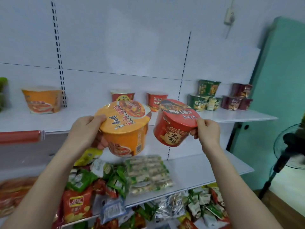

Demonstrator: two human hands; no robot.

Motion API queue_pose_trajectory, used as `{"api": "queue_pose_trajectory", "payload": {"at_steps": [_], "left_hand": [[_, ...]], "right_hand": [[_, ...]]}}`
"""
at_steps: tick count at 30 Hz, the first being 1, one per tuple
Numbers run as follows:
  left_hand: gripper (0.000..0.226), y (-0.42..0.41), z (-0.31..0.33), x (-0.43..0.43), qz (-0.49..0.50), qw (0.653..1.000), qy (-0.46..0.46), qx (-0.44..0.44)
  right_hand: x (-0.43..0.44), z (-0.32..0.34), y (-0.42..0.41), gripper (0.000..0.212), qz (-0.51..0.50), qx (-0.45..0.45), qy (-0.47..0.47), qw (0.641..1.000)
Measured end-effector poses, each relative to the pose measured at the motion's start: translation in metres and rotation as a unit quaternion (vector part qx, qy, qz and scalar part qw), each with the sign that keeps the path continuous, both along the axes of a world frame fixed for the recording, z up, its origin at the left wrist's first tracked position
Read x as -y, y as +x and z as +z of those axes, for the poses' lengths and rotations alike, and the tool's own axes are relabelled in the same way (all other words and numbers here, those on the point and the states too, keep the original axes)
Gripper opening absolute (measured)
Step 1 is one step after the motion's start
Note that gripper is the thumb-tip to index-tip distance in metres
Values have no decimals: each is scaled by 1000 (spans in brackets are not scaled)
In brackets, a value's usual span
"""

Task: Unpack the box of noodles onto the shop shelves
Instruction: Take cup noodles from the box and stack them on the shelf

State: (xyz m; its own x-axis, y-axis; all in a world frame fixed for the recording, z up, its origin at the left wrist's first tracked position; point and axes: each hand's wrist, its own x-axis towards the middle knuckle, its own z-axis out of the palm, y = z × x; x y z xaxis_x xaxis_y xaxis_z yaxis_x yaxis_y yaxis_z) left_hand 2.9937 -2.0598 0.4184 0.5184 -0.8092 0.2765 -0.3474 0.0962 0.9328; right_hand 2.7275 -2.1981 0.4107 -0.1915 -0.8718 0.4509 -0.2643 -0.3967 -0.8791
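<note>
While left grip (85,129) wraps orange bowl (123,124), right grip (208,131) pinches red bowl (171,128) at its rim.

A white wall (257,10) behind; at right a teal door (280,80), perhaps a cabinet; a black standing fan (291,141) on wooden floor (283,210).

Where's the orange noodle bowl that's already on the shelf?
The orange noodle bowl stands far left on the upper shelf, head view, beside the slotted upright.

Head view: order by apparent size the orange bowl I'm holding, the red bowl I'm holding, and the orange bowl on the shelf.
1. held orange bowl
2. held red bowl
3. shelf orange bowl, farther off, so true size unsure
</note>
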Motion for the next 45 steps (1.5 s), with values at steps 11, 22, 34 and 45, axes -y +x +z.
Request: {"api": "queue_pose_trajectory", "payload": {"at_steps": [11, 22, 34, 45], "left_hand": [[32, 16, 41, 139, -35, 999, -28, -16], [35, 13, 44, 229, 33, 999, -24, -17], [36, -28, 42, 289, 119, 992, -25, -22], [35, -27, 41, 305, 130, 991, -13, -7]], "right_hand": [[140, 28, 5, 40, -61, 30, -31, 997], [293, 35, -3, 50, -68, -40, -9, 997], [396, 30, -4, 41, 0, -95, 44, 995], [412, 27, 11, 37, 59, -28, 82, 994]]}}
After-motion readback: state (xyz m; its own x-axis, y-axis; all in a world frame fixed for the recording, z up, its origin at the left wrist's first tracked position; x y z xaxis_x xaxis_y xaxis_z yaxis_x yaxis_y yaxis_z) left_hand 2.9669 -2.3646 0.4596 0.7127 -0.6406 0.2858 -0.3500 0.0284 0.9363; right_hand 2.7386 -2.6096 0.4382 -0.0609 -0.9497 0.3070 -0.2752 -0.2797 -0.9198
